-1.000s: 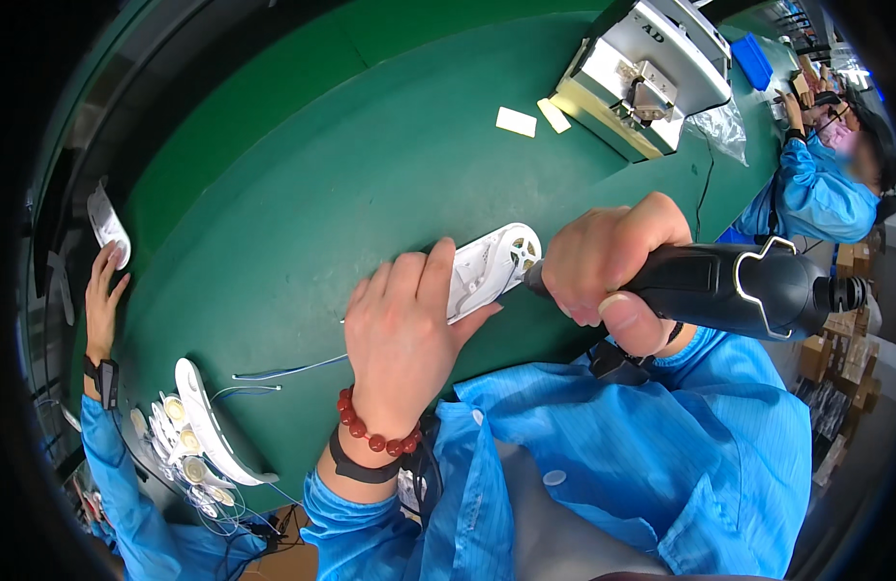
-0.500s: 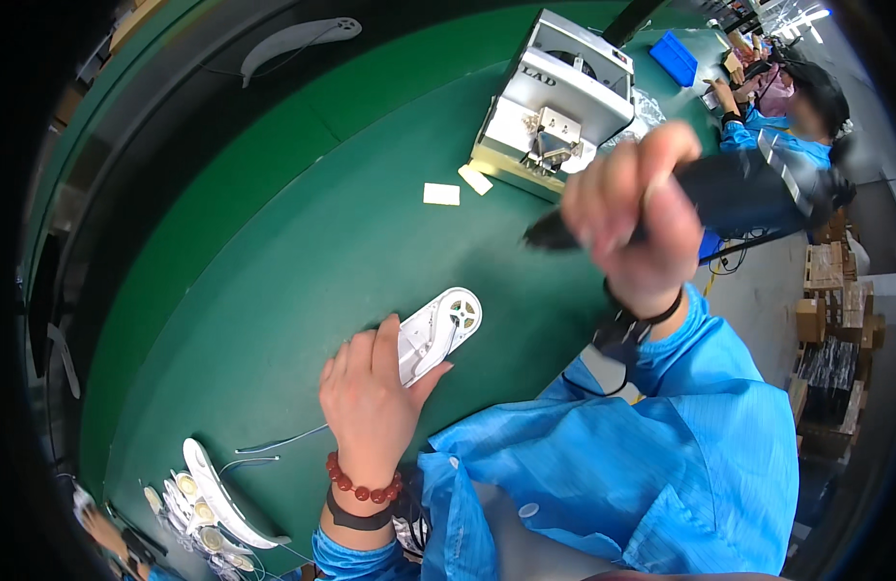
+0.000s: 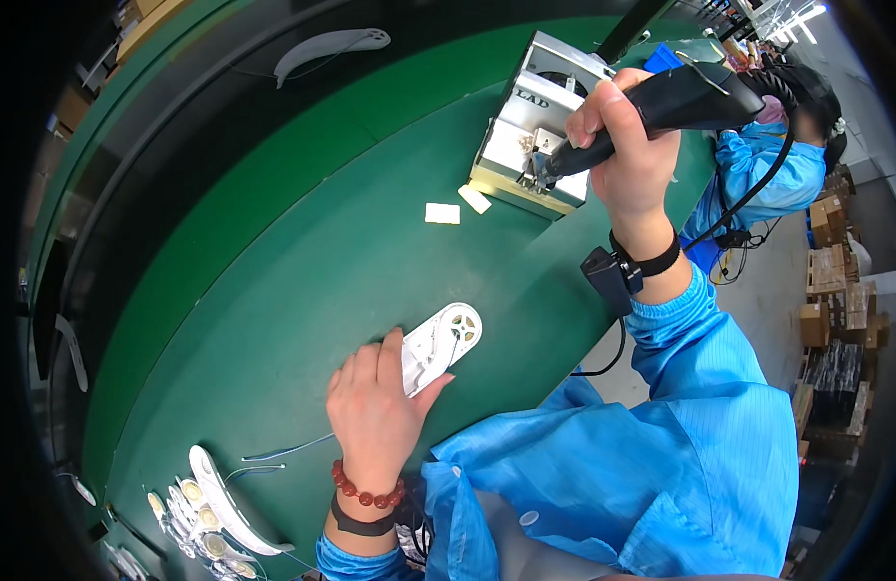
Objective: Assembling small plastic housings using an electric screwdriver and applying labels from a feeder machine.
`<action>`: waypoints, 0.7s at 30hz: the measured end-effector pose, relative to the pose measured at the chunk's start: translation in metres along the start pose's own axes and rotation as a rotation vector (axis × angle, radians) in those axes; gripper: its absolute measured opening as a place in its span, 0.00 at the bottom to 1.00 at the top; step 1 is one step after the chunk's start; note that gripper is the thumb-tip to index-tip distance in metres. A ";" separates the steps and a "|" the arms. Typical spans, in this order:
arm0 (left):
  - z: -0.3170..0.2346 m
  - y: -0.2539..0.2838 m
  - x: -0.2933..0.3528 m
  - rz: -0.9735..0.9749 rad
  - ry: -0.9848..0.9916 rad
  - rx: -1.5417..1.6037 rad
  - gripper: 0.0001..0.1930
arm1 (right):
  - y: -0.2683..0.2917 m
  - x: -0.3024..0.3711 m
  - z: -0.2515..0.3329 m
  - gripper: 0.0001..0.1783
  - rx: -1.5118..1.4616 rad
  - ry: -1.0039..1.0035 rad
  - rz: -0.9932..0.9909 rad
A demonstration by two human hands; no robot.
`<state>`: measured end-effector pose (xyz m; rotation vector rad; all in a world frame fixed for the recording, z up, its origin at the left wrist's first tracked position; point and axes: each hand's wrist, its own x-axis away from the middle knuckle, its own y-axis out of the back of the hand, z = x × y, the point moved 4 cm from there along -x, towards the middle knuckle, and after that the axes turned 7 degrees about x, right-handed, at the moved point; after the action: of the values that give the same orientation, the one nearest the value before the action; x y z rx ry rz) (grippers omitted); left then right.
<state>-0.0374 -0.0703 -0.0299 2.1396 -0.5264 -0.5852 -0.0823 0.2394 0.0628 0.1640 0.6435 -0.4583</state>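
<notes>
My right hand [image 3: 630,150] is wrapped round a black electric screwdriver [image 3: 698,97] with a coiled cord. The driver's front end is at the pick-up spot of a white and grey screw feeder [image 3: 504,145], and whether it touches is hard to tell. Nearer me, my left hand [image 3: 372,402] grips a long white plastic housing [image 3: 427,351] flat against the table, fingers along one side and thumb on the other. A round, spoked opening shows at the housing's far end. My palm covers its near end, and a thin cable comes out beside it.
Two small cream-coloured pads [image 3: 443,213] lie before the feeder on the green table [image 3: 303,290]. A curved white shell [image 3: 225,508] and several cabled parts with round discs [image 3: 214,545] are at lower left. Another person in blue [image 3: 772,174] sits at the far right.
My right hand has carried the screwdriver up and away to the feeder, its tip now at the pick-up spot. My left hand stays on the housing. The view has shifted slightly.
</notes>
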 end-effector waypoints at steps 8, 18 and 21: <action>0.000 0.001 -0.001 0.007 -0.011 0.016 0.37 | 0.001 -0.003 -0.004 0.06 -0.058 -0.003 -0.035; 0.001 0.000 -0.002 -0.011 -0.027 0.023 0.37 | -0.002 -0.002 -0.004 0.06 -0.040 -0.007 -0.044; 0.001 0.000 -0.001 -0.007 -0.022 0.026 0.36 | -0.001 -0.004 -0.005 0.06 -0.051 0.009 -0.022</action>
<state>-0.0389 -0.0706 -0.0299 2.1624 -0.5414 -0.6101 -0.0885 0.2411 0.0610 0.1110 0.6654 -0.4621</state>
